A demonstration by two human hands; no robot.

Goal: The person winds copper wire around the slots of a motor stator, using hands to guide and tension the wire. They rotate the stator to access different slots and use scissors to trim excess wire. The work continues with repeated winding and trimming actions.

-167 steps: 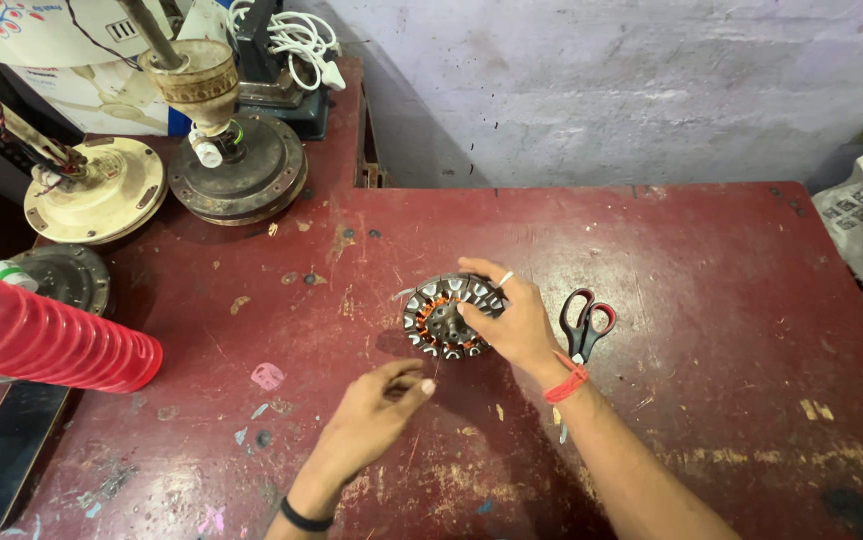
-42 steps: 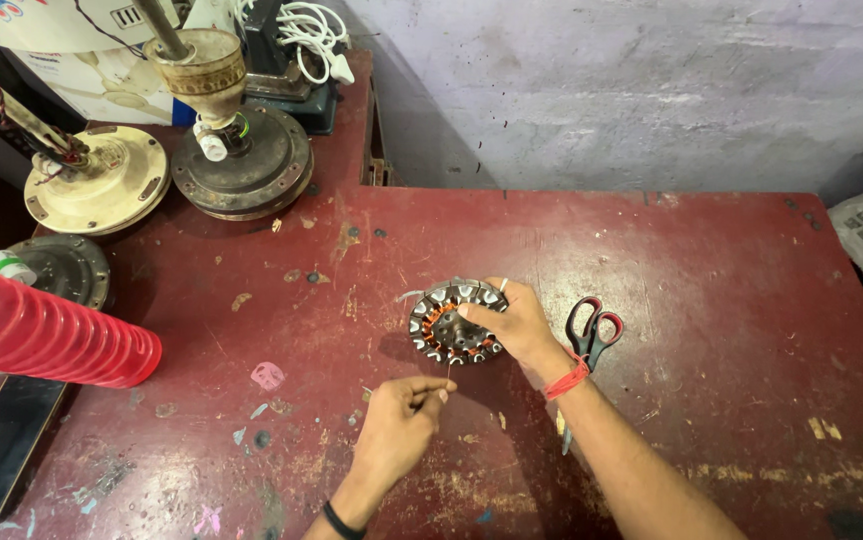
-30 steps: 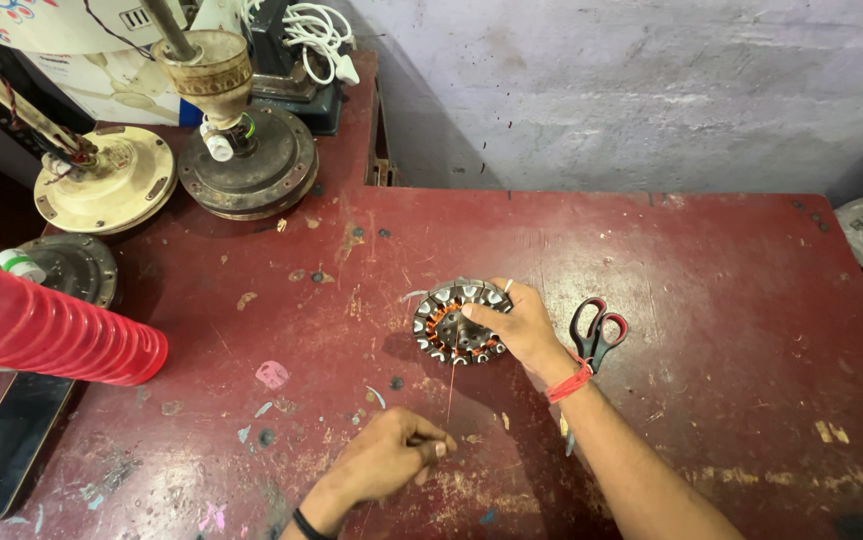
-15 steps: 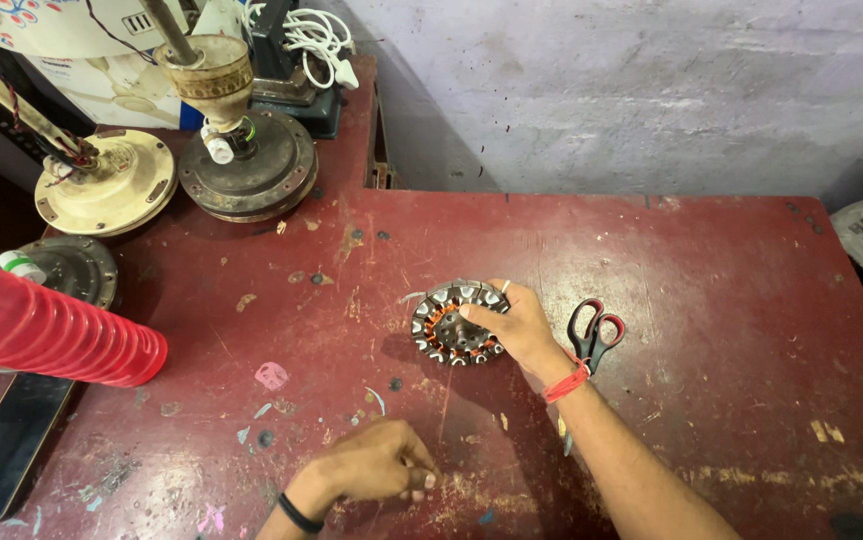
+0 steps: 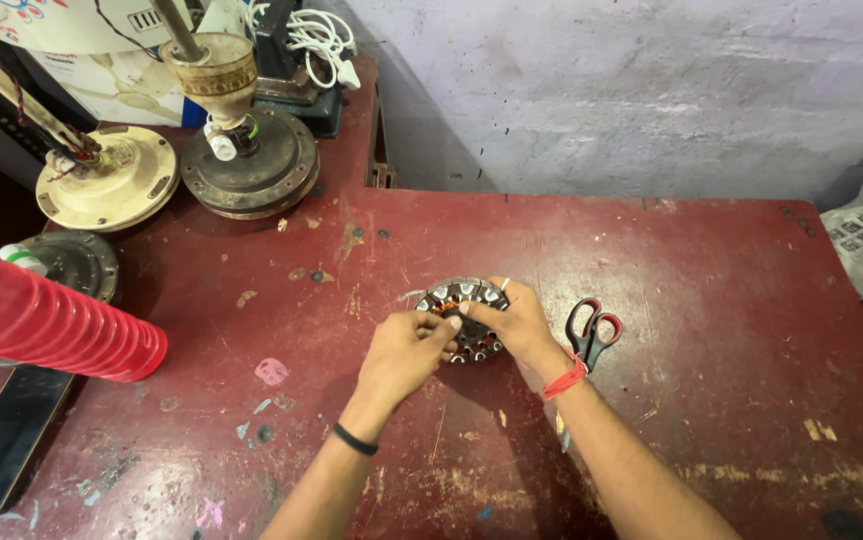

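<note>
Copper-wound stator [image 5: 463,318] between left hand [image 5: 403,352] and right hand [image 5: 517,322]

stator [image 5: 463,318] on table [image 5: 711,300], scissors [image 5: 591,335] just right

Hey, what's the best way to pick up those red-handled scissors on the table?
Take the scissors by the red finger loops, coming from above on the right hand's side. They lie flat, loops toward the wall, blades hidden under that wrist, so only the loops are free.
</note>
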